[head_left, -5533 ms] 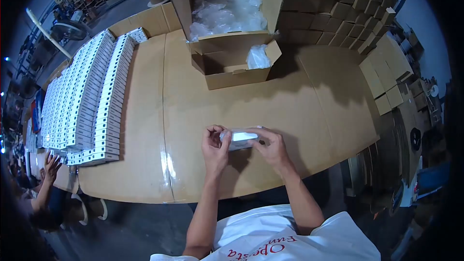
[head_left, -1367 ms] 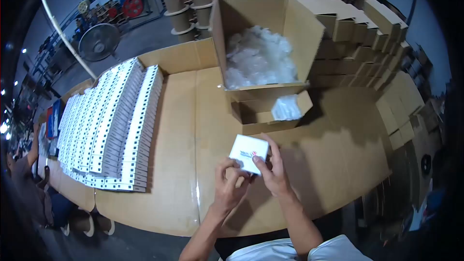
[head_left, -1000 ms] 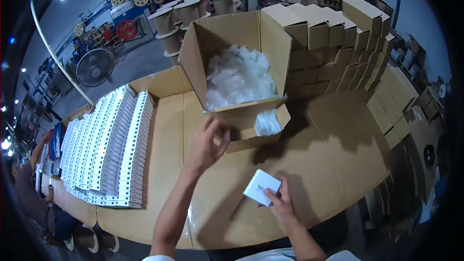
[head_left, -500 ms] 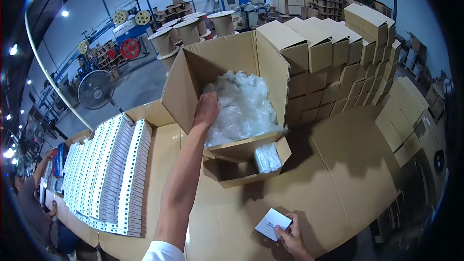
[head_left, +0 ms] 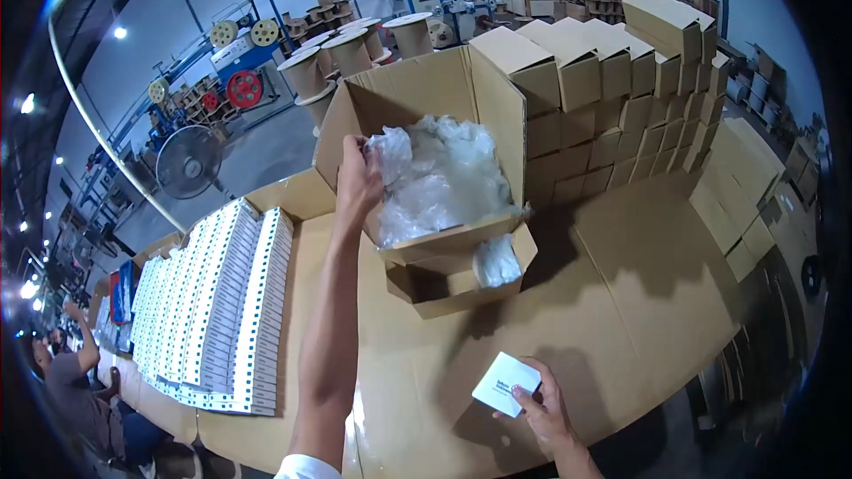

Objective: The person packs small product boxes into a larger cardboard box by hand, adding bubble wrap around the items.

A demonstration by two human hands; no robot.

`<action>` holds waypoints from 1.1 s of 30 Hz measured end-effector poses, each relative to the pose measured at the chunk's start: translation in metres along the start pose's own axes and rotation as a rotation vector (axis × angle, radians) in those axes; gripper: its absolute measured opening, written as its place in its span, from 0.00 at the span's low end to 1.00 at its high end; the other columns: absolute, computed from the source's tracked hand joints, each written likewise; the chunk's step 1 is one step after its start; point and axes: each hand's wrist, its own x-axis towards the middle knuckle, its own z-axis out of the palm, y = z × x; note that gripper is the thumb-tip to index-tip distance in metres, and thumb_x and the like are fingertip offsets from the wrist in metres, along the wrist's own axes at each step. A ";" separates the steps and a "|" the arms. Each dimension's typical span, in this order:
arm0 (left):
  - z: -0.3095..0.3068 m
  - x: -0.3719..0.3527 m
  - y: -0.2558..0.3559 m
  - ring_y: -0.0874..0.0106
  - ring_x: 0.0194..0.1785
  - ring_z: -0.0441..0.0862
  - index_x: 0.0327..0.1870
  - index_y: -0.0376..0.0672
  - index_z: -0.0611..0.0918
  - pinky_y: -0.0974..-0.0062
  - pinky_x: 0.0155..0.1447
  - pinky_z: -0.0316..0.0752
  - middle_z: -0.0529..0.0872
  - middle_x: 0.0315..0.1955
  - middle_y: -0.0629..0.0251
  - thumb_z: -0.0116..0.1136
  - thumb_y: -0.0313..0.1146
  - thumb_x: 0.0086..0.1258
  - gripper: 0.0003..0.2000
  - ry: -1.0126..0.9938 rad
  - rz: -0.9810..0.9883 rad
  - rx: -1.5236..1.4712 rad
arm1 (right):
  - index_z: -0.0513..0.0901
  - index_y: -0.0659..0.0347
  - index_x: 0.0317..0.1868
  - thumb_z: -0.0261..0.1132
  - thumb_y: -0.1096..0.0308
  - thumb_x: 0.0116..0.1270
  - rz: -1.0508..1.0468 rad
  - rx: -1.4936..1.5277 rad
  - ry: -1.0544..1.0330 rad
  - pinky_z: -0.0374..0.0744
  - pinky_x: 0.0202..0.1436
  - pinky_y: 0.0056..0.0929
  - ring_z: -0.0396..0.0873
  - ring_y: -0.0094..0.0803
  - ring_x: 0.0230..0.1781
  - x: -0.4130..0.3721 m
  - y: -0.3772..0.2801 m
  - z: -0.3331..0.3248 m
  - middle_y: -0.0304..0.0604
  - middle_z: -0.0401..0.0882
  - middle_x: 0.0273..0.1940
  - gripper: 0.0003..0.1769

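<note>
One small white square box (head_left: 506,384), dark print on its face, lies gripped between right-hand (head_left: 548,408) thumb and fingers above the cardboard surface (head_left: 426,372); left-hand (head_left: 358,179) fingers pinch clear plastic (head_left: 390,153).

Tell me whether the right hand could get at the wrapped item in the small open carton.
Probably yes: nothing covers the wrapped item in the small open carton, though the right hand is holding a white box.

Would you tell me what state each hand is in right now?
Left hand: closed on crumpled clear plastic.
Right hand: closed, holding a small white box.
</note>
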 end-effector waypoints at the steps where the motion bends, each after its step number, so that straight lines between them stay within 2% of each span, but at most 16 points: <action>1: -0.005 -0.017 0.004 0.64 0.40 0.81 0.52 0.37 0.73 0.64 0.49 0.76 0.84 0.39 0.52 0.52 0.34 0.80 0.10 -0.027 0.003 -0.080 | 0.70 0.66 0.65 0.60 0.76 0.76 -0.015 -0.011 -0.001 0.90 0.43 0.36 0.86 0.37 0.45 -0.003 -0.003 0.003 0.52 0.80 0.49 0.20; 5: -0.023 -0.135 0.028 0.77 0.38 0.74 0.53 0.40 0.73 0.75 0.44 0.72 0.78 0.36 0.69 0.49 0.33 0.83 0.08 -0.133 -0.171 -0.583 | 0.84 0.69 0.51 0.56 0.73 0.78 -0.060 -0.265 -0.025 0.86 0.46 0.30 0.87 0.32 0.43 -0.010 0.001 0.001 0.45 0.83 0.50 0.11; 6: -0.026 -0.168 0.037 0.81 0.38 0.70 0.54 0.41 0.73 0.78 0.43 0.69 0.76 0.36 0.73 0.48 0.33 0.83 0.07 -0.149 -0.260 -0.720 | 0.83 0.67 0.54 0.56 0.74 0.78 -0.046 -0.432 -0.039 0.86 0.46 0.29 0.86 0.31 0.41 -0.010 0.010 -0.008 0.46 0.83 0.48 0.12; 7: -0.028 -0.204 0.037 0.83 0.39 0.68 0.55 0.42 0.73 0.81 0.41 0.66 0.76 0.38 0.74 0.48 0.31 0.83 0.07 -0.205 -0.391 -0.865 | 0.83 0.67 0.54 0.57 0.74 0.78 -0.064 -0.362 -0.036 0.85 0.47 0.28 0.85 0.29 0.41 -0.013 0.006 -0.002 0.46 0.82 0.48 0.12; 10: -0.025 -0.305 0.040 0.85 0.40 0.68 0.56 0.44 0.72 0.83 0.42 0.66 0.76 0.39 0.74 0.48 0.28 0.82 0.08 -0.170 -0.572 -0.873 | 0.82 0.67 0.57 0.61 0.72 0.76 -0.047 -0.214 -0.033 0.85 0.48 0.27 0.83 0.27 0.42 -0.015 -0.008 0.025 0.45 0.81 0.49 0.13; 11: -0.025 -0.334 0.047 0.84 0.41 0.69 0.56 0.43 0.72 0.83 0.44 0.67 0.75 0.40 0.73 0.48 0.27 0.81 0.08 -0.162 -0.625 -0.920 | 0.81 0.68 0.59 0.64 0.71 0.75 -0.035 -0.350 -0.018 0.86 0.47 0.27 0.82 0.28 0.45 -0.014 -0.007 0.025 0.45 0.80 0.51 0.16; 12: -0.026 -0.363 0.056 0.83 0.42 0.70 0.56 0.43 0.72 0.82 0.46 0.69 0.75 0.40 0.72 0.48 0.26 0.80 0.08 -0.148 -0.678 -0.966 | 0.80 0.68 0.60 0.67 0.69 0.73 -0.180 -0.273 -0.027 0.86 0.45 0.26 0.82 0.29 0.46 -0.009 0.008 0.026 0.46 0.80 0.51 0.19; 15: -0.014 -0.427 0.053 0.80 0.45 0.73 0.56 0.41 0.71 0.81 0.51 0.70 0.75 0.42 0.69 0.48 0.24 0.80 0.08 -0.125 -0.674 -0.887 | 0.82 0.69 0.58 0.73 0.65 0.68 -0.221 -0.488 -0.036 0.85 0.42 0.26 0.82 0.30 0.43 -0.009 0.039 0.022 0.46 0.81 0.48 0.22; 17: -0.007 -0.450 0.046 0.80 0.45 0.73 0.56 0.41 0.72 0.80 0.51 0.71 0.76 0.42 0.69 0.48 0.27 0.82 0.07 -0.138 -0.680 -0.866 | 0.84 0.69 0.54 0.75 0.64 0.66 -0.170 -0.536 -0.064 0.83 0.38 0.26 0.81 0.28 0.38 -0.005 0.055 0.019 0.46 0.82 0.45 0.21; 20: -0.007 -0.461 0.034 0.80 0.45 0.73 0.55 0.41 0.72 0.79 0.50 0.72 0.76 0.43 0.68 0.46 0.32 0.84 0.07 -0.128 -0.774 -0.876 | 0.84 0.69 0.46 0.75 0.71 0.66 -0.143 -0.875 0.002 0.76 0.33 0.21 0.76 0.18 0.33 -0.008 0.052 0.021 0.37 0.82 0.38 0.13; 21: -0.006 -0.460 0.037 0.81 0.42 0.74 0.52 0.42 0.72 0.79 0.46 0.74 0.76 0.40 0.69 0.44 0.37 0.86 0.09 -0.056 -0.840 -0.898 | 0.84 0.67 0.39 0.75 0.70 0.65 -0.227 -0.858 0.039 0.70 0.28 0.23 0.70 0.17 0.28 -0.010 0.046 0.026 0.35 0.78 0.31 0.10; 24: 0.004 -0.462 0.023 0.82 0.39 0.75 0.50 0.43 0.72 0.80 0.44 0.75 0.77 0.37 0.71 0.43 0.39 0.86 0.10 0.085 -0.922 -1.074 | 0.82 0.67 0.34 0.74 0.68 0.66 -0.354 -0.918 0.045 0.68 0.28 0.23 0.67 0.17 0.26 -0.003 0.043 0.018 0.33 0.73 0.25 0.11; 25: 0.006 -0.460 0.022 0.82 0.35 0.75 0.48 0.44 0.71 0.81 0.39 0.75 0.77 0.35 0.72 0.43 0.41 0.86 0.10 0.105 -0.833 -1.078 | 0.80 0.66 0.30 0.72 0.66 0.69 -0.341 -0.887 0.044 0.65 0.26 0.24 0.63 0.18 0.23 -0.001 0.041 0.018 0.31 0.68 0.21 0.14; 28: 0.000 -0.457 0.027 0.81 0.33 0.76 0.50 0.43 0.72 0.81 0.36 0.75 0.77 0.34 0.71 0.42 0.42 0.86 0.11 0.095 -0.976 -0.872 | 0.82 0.68 0.31 0.72 0.63 0.69 -0.233 -0.928 0.007 0.68 0.28 0.30 0.67 0.26 0.22 -0.003 0.030 0.018 0.44 0.74 0.21 0.15; 30: 0.002 -0.457 0.027 0.80 0.32 0.77 0.52 0.43 0.72 0.81 0.35 0.76 0.78 0.34 0.70 0.45 0.40 0.85 0.10 0.154 -0.921 -1.087 | 0.84 0.67 0.33 0.70 0.63 0.71 -0.228 -0.849 0.085 0.67 0.28 0.30 0.66 0.25 0.23 -0.004 0.035 0.019 0.43 0.74 0.20 0.14; 33: 0.003 -0.451 0.036 0.78 0.34 0.80 0.57 0.42 0.72 0.80 0.36 0.77 0.81 0.34 0.69 0.50 0.37 0.83 0.11 0.041 -0.833 -1.185 | 0.87 0.67 0.37 0.68 0.63 0.73 -0.283 -0.772 0.205 0.66 0.27 0.29 0.65 0.23 0.22 -0.004 0.041 0.027 0.41 0.73 0.20 0.13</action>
